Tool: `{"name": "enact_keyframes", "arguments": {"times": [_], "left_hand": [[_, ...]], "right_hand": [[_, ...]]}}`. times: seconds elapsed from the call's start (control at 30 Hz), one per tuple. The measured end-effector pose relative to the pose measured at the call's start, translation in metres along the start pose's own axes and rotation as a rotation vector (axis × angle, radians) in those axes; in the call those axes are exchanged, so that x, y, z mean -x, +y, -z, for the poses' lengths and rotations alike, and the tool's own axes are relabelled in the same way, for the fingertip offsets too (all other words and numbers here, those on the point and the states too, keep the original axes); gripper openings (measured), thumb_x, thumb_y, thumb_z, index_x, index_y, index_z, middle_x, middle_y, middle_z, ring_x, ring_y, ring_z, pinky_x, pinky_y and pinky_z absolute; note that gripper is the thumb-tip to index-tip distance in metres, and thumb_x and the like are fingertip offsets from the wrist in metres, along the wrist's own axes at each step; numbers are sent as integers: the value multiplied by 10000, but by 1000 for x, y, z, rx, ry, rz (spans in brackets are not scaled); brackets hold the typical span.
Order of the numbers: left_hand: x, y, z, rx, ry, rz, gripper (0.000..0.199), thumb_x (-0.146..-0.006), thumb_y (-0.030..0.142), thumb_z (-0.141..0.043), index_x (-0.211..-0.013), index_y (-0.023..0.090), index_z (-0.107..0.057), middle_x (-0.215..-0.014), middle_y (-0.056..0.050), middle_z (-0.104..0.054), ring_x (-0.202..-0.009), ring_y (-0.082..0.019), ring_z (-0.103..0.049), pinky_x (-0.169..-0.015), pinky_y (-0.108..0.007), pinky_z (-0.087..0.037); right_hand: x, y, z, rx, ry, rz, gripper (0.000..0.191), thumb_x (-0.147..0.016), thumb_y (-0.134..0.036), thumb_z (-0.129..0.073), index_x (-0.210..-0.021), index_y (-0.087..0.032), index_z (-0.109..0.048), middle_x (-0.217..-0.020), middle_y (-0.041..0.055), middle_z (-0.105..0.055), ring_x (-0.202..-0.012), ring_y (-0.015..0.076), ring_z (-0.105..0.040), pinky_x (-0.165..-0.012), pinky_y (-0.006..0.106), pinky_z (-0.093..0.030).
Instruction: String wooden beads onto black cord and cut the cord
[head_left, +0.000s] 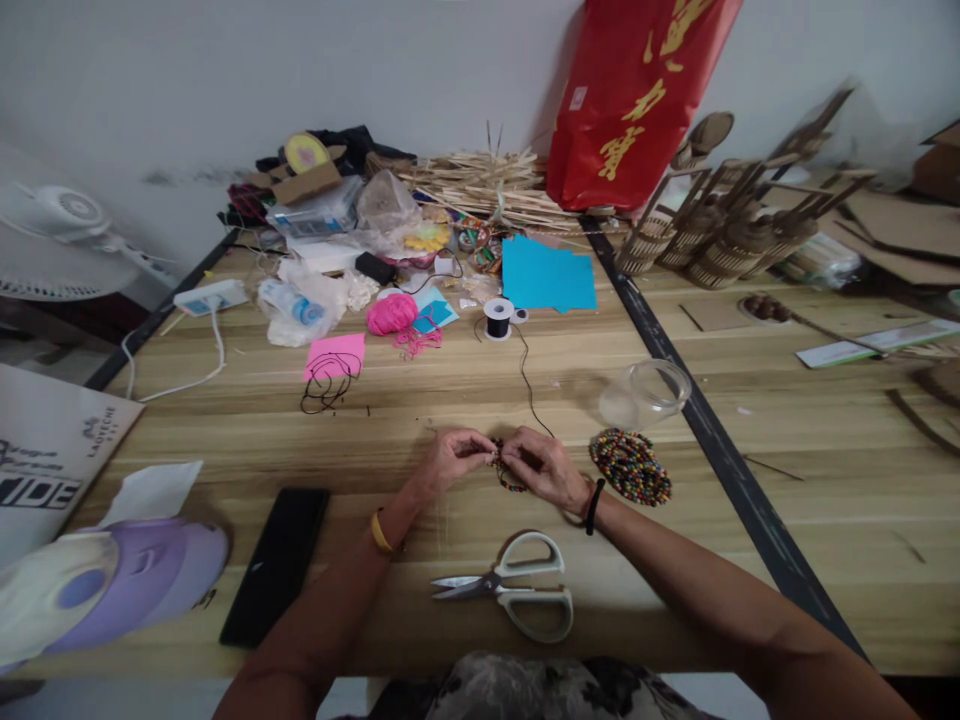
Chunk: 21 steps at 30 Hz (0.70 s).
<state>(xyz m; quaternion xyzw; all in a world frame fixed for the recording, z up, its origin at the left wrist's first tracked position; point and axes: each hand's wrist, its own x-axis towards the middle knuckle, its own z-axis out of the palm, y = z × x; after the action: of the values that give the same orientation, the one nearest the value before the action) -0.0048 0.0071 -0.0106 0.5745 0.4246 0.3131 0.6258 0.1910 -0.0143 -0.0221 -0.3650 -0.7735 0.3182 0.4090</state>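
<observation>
Near the middle of the table, my left hand (457, 457) and my right hand (546, 467) pinch at a small beaded loop (511, 484) on dark cord, which hangs between them. Fingertips of both hands nearly meet there, and the exact grip is too small to make out. A black cord (529, 375) runs from a white spool (498, 320) down to my right hand. Right of that hand lies a coiled heap of multicoloured beads (630, 467), with a clear plastic jar (646, 393) on its side behind it. White-handled scissors (502, 585) lie closer to me, blades slightly apart.
A black phone (275, 565) and a purple tissue holder (150, 580) are at the left. Farther back are a pink note (334, 355) with black cord, pink yarn (391, 314), blue paper (547, 275) and wooden sticks (487, 185). Woven baskets (727, 245) stand at the back right.
</observation>
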Motion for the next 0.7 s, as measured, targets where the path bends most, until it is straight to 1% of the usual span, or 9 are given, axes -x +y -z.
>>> {"name": "enact_keyframes", "arguments": {"times": [0.23,0.7], "left_hand": [[-1,0,0,2,-1,-7,204,-660,260,-741,-779,107,-676,-770,-55,-694,-724,-129,-628,-741,-249,-490],[-1,-2,1,-23,-3,-29,225,-676,291,-732,-791,107,-674,-781,-61,-693,-732,-135,-628,-740,-257,-493]], "right_hand": [[-2,-3,1,5,3,3,171,-915,-279,-511,-811,-172,-594,-730,41,-581,-648,129,-514,-601,252,-412],[0,0,0,-2,4,0,181,-917,-295,-516,-808,-172,-593,-730,41,-576,-654,129,-515,-603,256,-411]]}}
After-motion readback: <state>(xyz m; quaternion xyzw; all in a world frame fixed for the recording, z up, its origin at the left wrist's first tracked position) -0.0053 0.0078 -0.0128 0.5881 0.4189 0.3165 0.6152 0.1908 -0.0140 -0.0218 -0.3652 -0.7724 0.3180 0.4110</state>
